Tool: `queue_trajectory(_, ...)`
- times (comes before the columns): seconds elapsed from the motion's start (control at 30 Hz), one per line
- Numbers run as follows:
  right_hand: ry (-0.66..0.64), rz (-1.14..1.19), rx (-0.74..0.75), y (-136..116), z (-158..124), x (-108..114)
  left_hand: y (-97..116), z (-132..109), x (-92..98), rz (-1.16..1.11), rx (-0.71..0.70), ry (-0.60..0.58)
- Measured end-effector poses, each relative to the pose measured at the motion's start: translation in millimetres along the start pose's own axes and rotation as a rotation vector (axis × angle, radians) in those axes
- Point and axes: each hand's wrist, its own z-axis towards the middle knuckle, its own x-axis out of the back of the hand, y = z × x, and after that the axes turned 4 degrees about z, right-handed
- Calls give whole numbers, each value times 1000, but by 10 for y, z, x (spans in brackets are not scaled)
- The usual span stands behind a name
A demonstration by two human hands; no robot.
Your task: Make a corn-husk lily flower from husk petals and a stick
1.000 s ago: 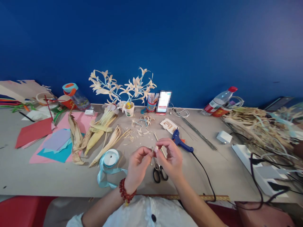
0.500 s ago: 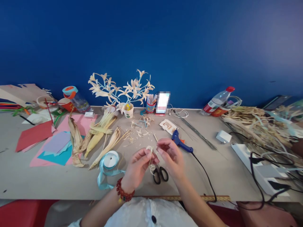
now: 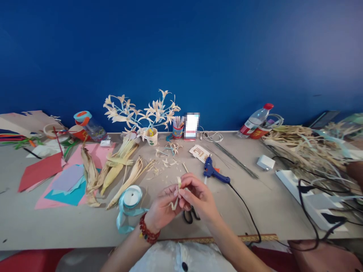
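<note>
A thin pale strip of corn husk (image 3: 179,183) is pinched between my two hands at the front middle of the table. My left hand (image 3: 164,204), with red beads at the wrist, closes its fingertips on the strip from the left. From the right, my right hand (image 3: 198,194) grips it too, its fingertips meeting those of the left. One end stands up above the fingers and a loose curl hangs below. Black-handled scissors (image 3: 187,217) lie under my hands, partly hidden. A blue glue gun (image 3: 214,172) rests just beyond my right hand.
Left of my hands are a light blue ribbon roll (image 3: 132,196), corn husks (image 3: 120,168) and coloured paper (image 3: 42,166). Husk flowers stand in a paper cup (image 3: 151,136) at the back. Wires (image 3: 236,160), a power strip (image 3: 297,200) and black cords lie to the right.
My right hand has moved left and closed against my left hand, onto the husk strip. The view has shifted slightly, and the scissors are more covered now.
</note>
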Motion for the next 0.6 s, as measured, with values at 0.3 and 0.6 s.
queue_trajectory(0.3, 86, -202, 164, -45, 18, -20, -40, -50, 79, 298, -192, 225)
queue_trajectory(0.6, 91, -407, 284, 33, 43, 21, -34, -88, 79, 693, -381, 346)
